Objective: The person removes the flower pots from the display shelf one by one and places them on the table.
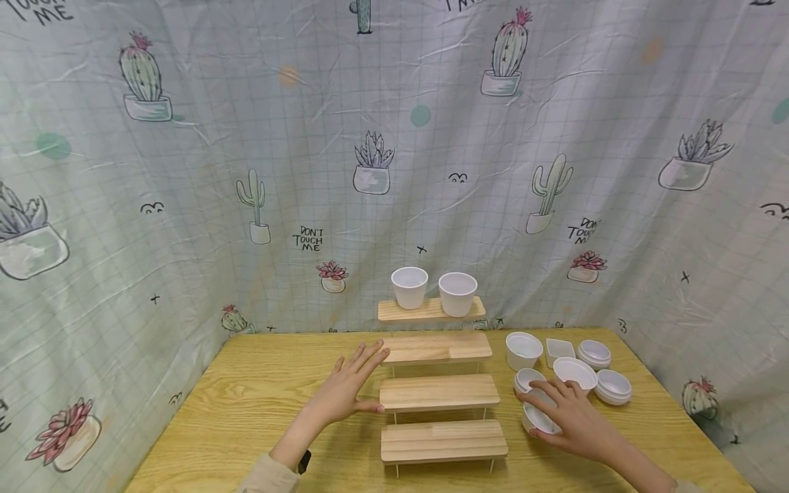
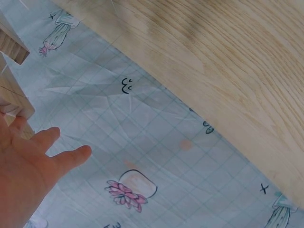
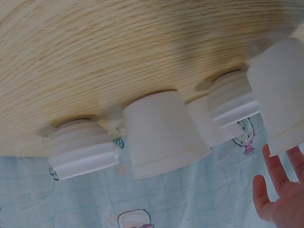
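A four-tier wooden display stand [image 1: 439, 392] stands on the table, with two white flowerpots [image 1: 409, 287] on its top tier. My left hand [image 1: 345, 387] is at the stand's left side, fingers spread, the fingertips at one tier's end and the thumb at the tier below. In the left wrist view, fingers [image 2: 57, 152] reach toward the wooden tier ends. To the right of the stand, my right hand [image 1: 570, 418] spans a white pot [image 1: 540, 416], thumb at its near side and fingers over its far rim. The right wrist view shows fingertips touching that pot's rim [image 3: 280, 147]; the thumb is hidden there.
Beside the right hand stand a larger white pot [image 1: 524, 350], another white pot [image 1: 574, 372], a small square dish [image 1: 559, 350] and ribbed round pots [image 1: 613, 387]. The wood-grain table [image 1: 246, 404] borders a cactus-print curtain [image 1: 296, 137] behind and at both sides.
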Motion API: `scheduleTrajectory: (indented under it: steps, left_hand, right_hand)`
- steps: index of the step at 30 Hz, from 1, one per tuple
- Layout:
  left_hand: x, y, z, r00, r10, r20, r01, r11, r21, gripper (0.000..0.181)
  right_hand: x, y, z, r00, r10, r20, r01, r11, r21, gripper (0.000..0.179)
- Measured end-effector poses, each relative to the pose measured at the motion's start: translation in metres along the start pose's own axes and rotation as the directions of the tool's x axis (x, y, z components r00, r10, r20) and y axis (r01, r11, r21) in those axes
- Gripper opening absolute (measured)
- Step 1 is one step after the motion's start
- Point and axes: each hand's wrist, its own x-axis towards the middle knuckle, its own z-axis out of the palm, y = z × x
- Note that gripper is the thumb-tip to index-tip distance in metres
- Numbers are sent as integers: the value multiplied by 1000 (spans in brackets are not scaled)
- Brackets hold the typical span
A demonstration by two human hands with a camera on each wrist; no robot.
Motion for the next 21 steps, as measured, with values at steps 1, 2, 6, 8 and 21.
scheduleTrajectory:
  steps: [1, 2, 6, 8, 21]
  left_hand:
    - [0, 0, 0, 1000, 0, 0, 0, 1000, -1, 93]
    - [0, 0, 0, 1000, 0, 1, 0, 1000, -3, 93]
    - [0, 0, 0, 1000, -5, 4, 5, 1000, -8, 93]
    - [0, 0, 0, 1000, -8, 5, 8, 1000, -8, 93]
    - [0, 0, 0, 1000, -9, 2, 9, 1000, -13, 93]
  right_hand:
    - [0, 0, 1, 1000, 3, 1, -3, 1000, 2, 62]
    - [0, 1, 1, 1000, 5, 2, -5, 1000, 2, 62]
    - [-1, 1, 3, 1000, 13, 5, -13, 1000, 2, 60]
    - [-1, 2, 4, 1000, 14, 4, -14, 1000, 3, 59]
    - [-4, 7, 9, 1000, 23, 12, -23, 1000, -4, 59]
